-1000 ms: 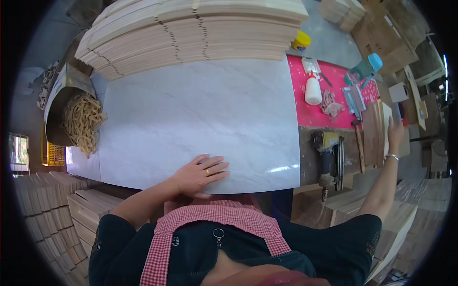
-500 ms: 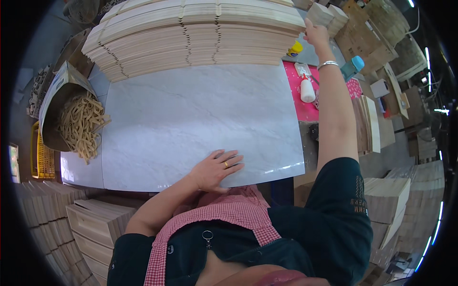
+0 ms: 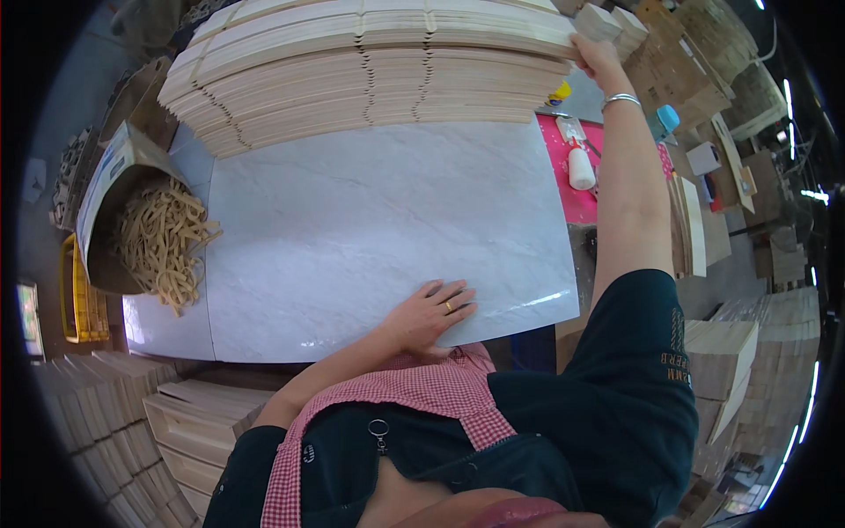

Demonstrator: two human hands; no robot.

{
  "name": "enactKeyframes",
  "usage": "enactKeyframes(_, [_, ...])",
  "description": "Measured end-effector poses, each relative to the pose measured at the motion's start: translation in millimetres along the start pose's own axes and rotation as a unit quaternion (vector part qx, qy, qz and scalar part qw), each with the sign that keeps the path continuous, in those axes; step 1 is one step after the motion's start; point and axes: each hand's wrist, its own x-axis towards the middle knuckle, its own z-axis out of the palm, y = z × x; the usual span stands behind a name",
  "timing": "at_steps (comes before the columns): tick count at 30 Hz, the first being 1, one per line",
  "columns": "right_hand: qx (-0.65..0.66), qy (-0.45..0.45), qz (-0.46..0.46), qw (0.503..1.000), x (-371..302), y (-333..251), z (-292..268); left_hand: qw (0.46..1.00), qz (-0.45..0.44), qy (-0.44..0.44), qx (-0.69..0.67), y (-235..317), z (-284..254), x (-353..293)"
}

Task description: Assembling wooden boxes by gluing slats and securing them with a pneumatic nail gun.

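A tall stack of pale wooden slats (image 3: 299,97), notched along the front, lies across the far side of the white marbled tabletop (image 3: 378,202). With my right arm stretched far forward, my right hand (image 3: 598,60) is closed on the right end of the upper slats. Part of its fingers is hidden behind the slat ends. My left hand (image 3: 436,315) rests palm down near the table's front edge, fingers spread and holding nothing.
A carton (image 3: 101,224) of tan rubber bands (image 3: 167,242) lies tipped at the left. On a pink cloth (image 3: 568,198) at the right stands a white squeeze bottle (image 3: 581,169). Beyond is a blue-lidded container (image 3: 664,121). Wooden drawer-like boxes (image 3: 189,427) stand below left.
My right hand has closed round the right end of the upper slats. The whole view has shifted a little, and my left hand remains flat on the table.
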Motion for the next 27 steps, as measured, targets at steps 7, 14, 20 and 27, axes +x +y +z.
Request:
enactKeyframes(7, [0.089,-0.07,0.081,0.99,0,-5,-6,1.0,-0.019,-0.019,0.012,2,-2,0])
enactKeyframes(14, [0.092,-0.129,0.16,0.974,4,-16,-14,0.999,-0.027,-0.02,0.024,5,-1,-1])
enactKeyframes(20, [0.1,-0.166,0.199,0.961,7,-17,-20,0.999,-0.024,-0.012,0.026,6,-2,1])
enactKeyframes(27, [0.192,-0.077,0.071,0.976,4,11,-15,0.974,-0.109,0.179,-0.084,-10,19,2])
